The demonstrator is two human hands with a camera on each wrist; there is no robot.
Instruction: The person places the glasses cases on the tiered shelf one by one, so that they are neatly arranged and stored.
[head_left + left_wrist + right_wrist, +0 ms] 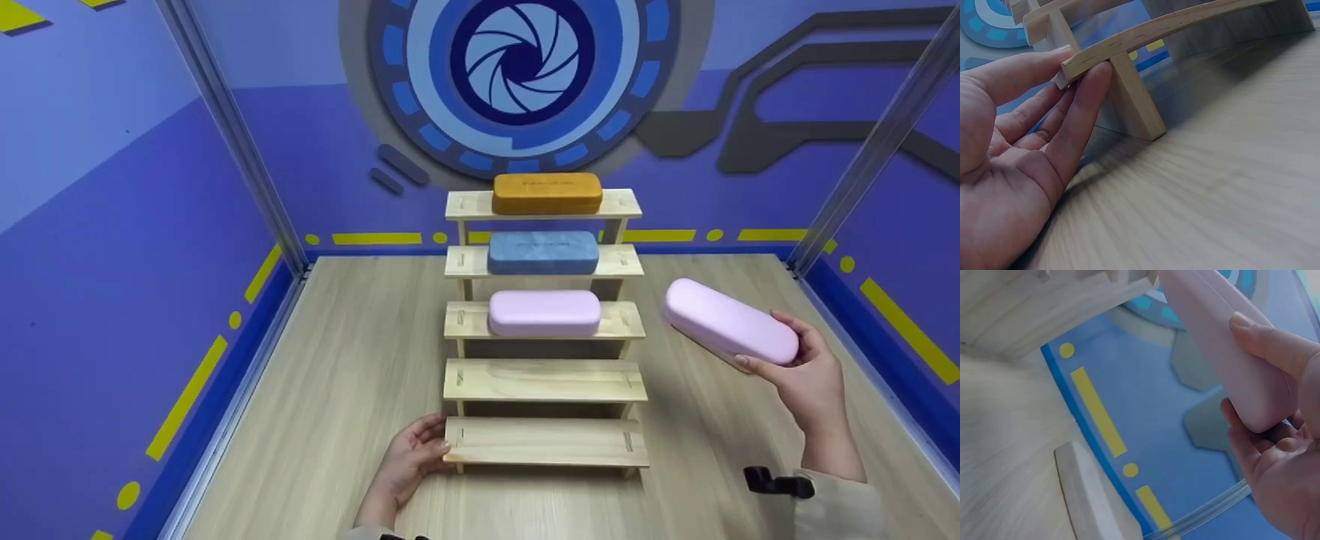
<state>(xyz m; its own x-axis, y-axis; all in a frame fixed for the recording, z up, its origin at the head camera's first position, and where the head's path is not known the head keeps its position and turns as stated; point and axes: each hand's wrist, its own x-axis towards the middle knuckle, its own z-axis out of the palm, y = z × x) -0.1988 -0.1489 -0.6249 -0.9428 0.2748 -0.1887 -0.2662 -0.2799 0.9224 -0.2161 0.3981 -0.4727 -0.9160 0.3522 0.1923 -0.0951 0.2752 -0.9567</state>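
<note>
A pink glasses case (731,321) is in my right hand (810,379), to the right of a stepped wooden rack (546,441). The thumb lies on one side of the case and the fingers wrap its near end, as the right wrist view shows; its far end points toward the rack. My left hand (409,459) pinches the left end of the lowest board, thumb on top and fingers beneath (1092,84). Centred on the upper boards are an orange case (547,195), a blue case (543,253) and another pink case (544,313). The two lowest boards are bare.
The rack stands on a light wood tabletop (360,337). Purple-blue walls (202,180) with yellow marks close in the back and both sides, with metal corner posts (232,135). A black strap piece (780,482) sits at my right sleeve.
</note>
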